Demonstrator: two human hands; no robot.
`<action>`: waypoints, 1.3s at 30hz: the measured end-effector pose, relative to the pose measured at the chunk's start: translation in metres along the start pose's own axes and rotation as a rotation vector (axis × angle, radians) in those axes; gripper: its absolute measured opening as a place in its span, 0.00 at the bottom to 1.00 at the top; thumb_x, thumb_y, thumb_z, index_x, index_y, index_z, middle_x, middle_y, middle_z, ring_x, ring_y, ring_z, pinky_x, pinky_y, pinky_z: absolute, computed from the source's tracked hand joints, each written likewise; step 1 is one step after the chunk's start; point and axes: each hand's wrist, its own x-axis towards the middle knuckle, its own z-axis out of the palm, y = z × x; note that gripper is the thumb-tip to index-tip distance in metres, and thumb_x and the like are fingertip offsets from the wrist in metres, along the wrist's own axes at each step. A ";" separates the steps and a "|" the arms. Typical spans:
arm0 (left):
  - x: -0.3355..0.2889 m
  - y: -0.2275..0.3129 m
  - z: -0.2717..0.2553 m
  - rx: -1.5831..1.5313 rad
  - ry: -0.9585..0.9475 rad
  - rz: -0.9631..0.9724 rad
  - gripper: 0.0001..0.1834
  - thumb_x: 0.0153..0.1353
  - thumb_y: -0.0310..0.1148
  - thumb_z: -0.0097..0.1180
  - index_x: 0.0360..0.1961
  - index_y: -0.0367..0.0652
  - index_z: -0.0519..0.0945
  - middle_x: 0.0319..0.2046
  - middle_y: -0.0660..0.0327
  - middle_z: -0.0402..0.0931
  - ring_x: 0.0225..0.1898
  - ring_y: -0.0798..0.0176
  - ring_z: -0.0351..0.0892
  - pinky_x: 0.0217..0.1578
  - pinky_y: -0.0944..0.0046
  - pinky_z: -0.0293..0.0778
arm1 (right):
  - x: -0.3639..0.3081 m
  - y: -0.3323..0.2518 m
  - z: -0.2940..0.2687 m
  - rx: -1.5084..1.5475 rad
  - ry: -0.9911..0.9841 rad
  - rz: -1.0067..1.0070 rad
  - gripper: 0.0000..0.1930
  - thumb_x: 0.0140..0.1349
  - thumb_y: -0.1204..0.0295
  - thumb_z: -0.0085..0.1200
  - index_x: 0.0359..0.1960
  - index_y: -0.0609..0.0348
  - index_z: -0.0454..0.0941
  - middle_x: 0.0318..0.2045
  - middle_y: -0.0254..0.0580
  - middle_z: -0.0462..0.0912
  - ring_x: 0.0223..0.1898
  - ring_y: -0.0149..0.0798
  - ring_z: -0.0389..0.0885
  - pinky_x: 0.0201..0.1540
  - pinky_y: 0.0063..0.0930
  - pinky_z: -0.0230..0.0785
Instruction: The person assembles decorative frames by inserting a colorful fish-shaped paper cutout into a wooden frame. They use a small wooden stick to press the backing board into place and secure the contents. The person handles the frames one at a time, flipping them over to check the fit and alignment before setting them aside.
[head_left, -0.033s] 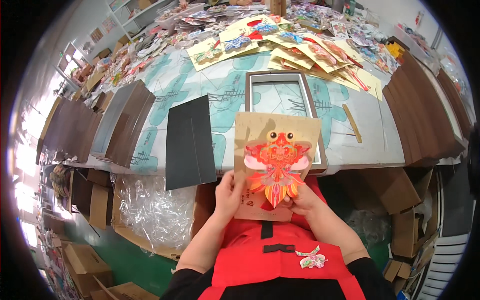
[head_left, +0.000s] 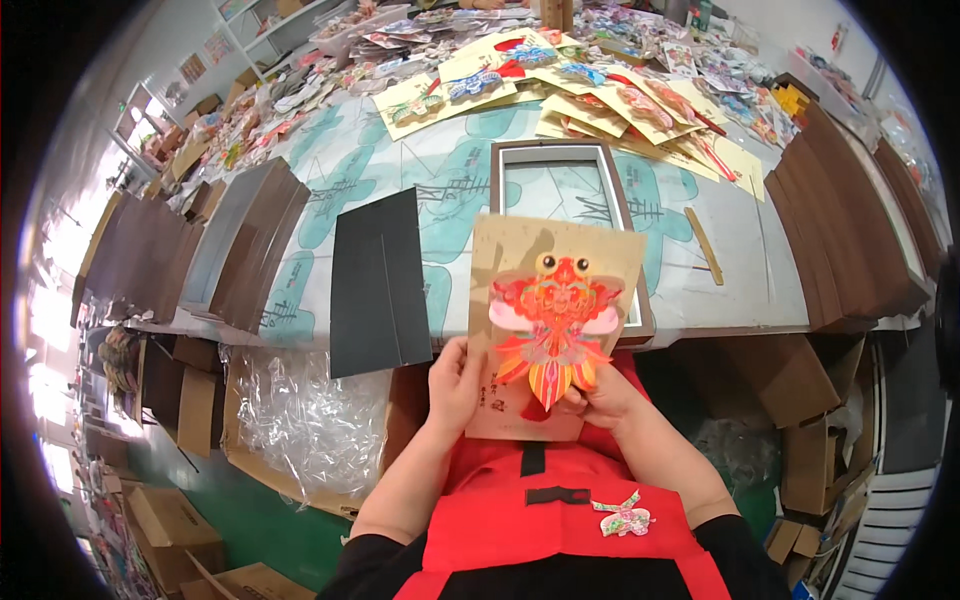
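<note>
A tan card (head_left: 500,400) is held up in front of my red apron, tilted, with a layered red, orange and pink goldfish decoration (head_left: 560,310) on its face. My left hand (head_left: 455,385) grips the card's lower left edge. At the lower right, my right hand (head_left: 605,400) holds the same card, its thumb by the goldfish's tail; the other fingers are partly hidden behind. Beyond the card lies a brown picture frame (head_left: 618,190) with a white inner border, its near part covered by the card. A black backing board (head_left: 380,285) rests left of it, overhanging the table's near edge.
Brown frames stand stacked at the left (head_left: 265,250) and right (head_left: 835,215). Cream cards with colourful decorations (head_left: 480,85) overlap at the back. A thin yellowish strip (head_left: 705,245) lies right of the frame. Below the table sits a carton of clear plastic wrap (head_left: 310,420).
The card has tilted a little, its upper edge rising slightly. My hands stay at the same edges. The black board appears shifted very slightly to the left.
</note>
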 end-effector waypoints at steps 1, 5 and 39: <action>0.003 0.005 0.003 -0.041 0.000 0.019 0.09 0.65 0.28 0.49 0.44 0.34 0.74 0.29 0.67 0.75 0.28 0.79 0.69 0.31 0.77 0.67 | 0.000 -0.001 0.001 -0.032 -0.060 -0.003 0.07 0.68 0.66 0.46 0.41 0.54 0.71 0.18 0.28 0.70 0.17 0.21 0.64 0.19 0.14 0.50; 0.009 0.028 0.003 -0.117 0.008 0.095 0.08 0.66 0.29 0.49 0.40 0.34 0.74 0.29 0.69 0.74 0.29 0.80 0.68 0.31 0.78 0.66 | -0.006 -0.009 0.019 -0.413 0.095 0.013 0.05 0.66 0.68 0.47 0.40 0.54 0.70 0.16 0.27 0.68 0.16 0.21 0.62 0.19 0.14 0.50; -0.076 -0.008 -0.156 0.712 0.729 0.213 0.23 0.59 0.26 0.50 0.57 0.34 0.67 0.59 0.44 0.63 0.63 0.44 0.59 0.62 0.55 0.55 | -0.034 -0.033 0.056 -1.413 0.479 -0.871 0.14 0.63 0.80 0.45 0.49 0.65 0.75 0.29 0.34 0.79 0.25 0.23 0.68 0.29 0.19 0.62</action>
